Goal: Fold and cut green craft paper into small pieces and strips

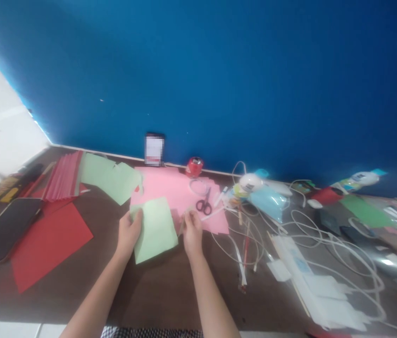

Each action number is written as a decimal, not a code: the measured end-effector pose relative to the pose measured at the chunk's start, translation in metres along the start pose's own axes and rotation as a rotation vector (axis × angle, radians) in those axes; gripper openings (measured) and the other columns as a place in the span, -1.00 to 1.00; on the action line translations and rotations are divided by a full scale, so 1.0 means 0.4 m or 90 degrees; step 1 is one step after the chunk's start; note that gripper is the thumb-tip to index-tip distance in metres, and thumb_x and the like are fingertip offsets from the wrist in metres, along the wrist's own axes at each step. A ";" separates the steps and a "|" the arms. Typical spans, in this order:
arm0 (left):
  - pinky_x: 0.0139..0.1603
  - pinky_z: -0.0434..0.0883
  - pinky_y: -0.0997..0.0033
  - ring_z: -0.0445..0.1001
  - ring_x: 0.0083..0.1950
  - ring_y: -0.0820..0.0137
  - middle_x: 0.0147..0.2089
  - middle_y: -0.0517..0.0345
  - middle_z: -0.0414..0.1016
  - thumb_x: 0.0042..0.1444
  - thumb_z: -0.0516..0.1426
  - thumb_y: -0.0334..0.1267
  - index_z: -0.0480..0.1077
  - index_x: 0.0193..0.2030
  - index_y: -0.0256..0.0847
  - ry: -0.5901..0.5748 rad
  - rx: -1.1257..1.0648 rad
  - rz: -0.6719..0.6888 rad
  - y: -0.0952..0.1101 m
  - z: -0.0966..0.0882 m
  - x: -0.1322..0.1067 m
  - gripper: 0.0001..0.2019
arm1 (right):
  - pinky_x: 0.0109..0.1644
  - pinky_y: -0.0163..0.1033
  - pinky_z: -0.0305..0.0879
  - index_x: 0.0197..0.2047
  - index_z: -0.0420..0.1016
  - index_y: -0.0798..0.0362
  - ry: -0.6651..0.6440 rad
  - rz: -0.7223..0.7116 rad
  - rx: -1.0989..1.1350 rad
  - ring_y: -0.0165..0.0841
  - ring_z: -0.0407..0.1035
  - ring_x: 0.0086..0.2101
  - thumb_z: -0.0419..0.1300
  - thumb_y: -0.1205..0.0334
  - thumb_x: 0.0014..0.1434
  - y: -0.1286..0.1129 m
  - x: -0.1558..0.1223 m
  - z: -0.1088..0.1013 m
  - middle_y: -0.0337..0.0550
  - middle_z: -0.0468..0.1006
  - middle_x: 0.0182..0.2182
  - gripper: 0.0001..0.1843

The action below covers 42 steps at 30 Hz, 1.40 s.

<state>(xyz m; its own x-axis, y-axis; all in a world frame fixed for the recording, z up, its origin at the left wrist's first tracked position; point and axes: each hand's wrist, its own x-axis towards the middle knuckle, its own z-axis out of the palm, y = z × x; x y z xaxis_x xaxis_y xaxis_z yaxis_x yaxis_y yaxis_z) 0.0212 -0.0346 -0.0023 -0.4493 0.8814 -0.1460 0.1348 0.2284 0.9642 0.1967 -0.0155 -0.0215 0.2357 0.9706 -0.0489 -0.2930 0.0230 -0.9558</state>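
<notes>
My left hand (pixel 128 233) grips the left edge of a light green sheet of paper (pixel 156 230), with the thumb on top. Just right of that sheet, my right hand (pixel 193 230) is closed in a pinch; a small pale sliver seems to show at its fingertips, too blurred to name. Under and beyond both hands lies pink paper (pixel 163 185). Dark-handled scissors (pixel 204 206) rest on the pink paper, close to my right hand. More light green paper (pixel 112 178), with a ragged edge, lies beyond my left hand.
Red paper (pixel 50 249), a pleated pink stack (pixel 63 176) and a dark phone (pixel 6 230) lie left. A red round object (pixel 194 166) and an upright phone-like object (pixel 154 149) stand by the blue wall. White cables (pixel 328 234), glue bottles (pixel 251 182) and a power strip (pixel 300 267) crowd the right.
</notes>
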 end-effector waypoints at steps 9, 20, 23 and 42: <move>0.12 0.15 0.21 0.20 0.13 0.21 0.08 -0.14 0.23 0.03 0.03 -0.20 0.11 0.13 -0.34 0.331 -0.105 0.233 0.007 -0.051 0.038 -0.49 | -0.56 -0.44 -0.04 -0.49 0.33 0.07 -0.036 0.021 0.140 -0.58 0.01 -0.62 0.27 0.19 -0.09 -0.008 0.030 -0.008 -0.41 0.13 -0.64 -0.81; 0.12 0.18 0.17 0.22 0.14 0.21 0.13 -0.11 0.22 0.08 0.00 -0.18 0.13 0.13 -0.23 -0.229 -0.027 0.375 -0.003 0.068 -0.084 -0.54 | -0.50 -0.30 0.10 -0.57 0.30 0.04 -0.234 0.108 0.154 -0.47 0.14 -0.56 0.19 0.11 -0.13 -0.071 -0.013 -0.058 -0.17 0.37 -0.44 -0.80; -0.15 0.36 0.31 0.41 -0.14 0.31 -0.18 -0.01 0.43 0.13 -0.09 -0.09 0.28 -0.02 -0.25 -0.338 -0.103 0.224 -0.006 0.101 -0.093 -0.63 | -0.42 -0.23 0.17 -0.60 0.26 0.03 -0.240 0.093 0.094 -0.39 0.21 -0.50 0.13 0.08 -0.11 -0.075 -0.017 -0.050 -0.14 0.36 -0.46 -0.78; -0.19 0.42 0.33 0.47 -0.22 0.29 -0.28 0.05 0.50 -0.07 0.13 -0.08 0.40 -0.33 -0.23 -0.187 -0.103 0.185 -0.012 0.081 -0.070 -0.74 | -0.30 -0.16 0.38 -0.22 0.35 0.12 -0.085 -0.006 -0.076 -0.29 0.46 -0.42 0.28 0.08 -0.10 -0.054 -0.053 -0.024 -0.10 0.55 -0.41 -0.59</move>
<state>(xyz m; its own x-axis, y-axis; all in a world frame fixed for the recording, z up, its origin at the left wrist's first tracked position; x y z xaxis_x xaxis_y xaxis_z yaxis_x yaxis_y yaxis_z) 0.0618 -0.0469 -0.0100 -0.1391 0.9850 0.1023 0.0684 -0.0935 0.9933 0.2068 -0.0390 -0.0024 0.1100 0.9939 -0.0075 -0.1776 0.0122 -0.9840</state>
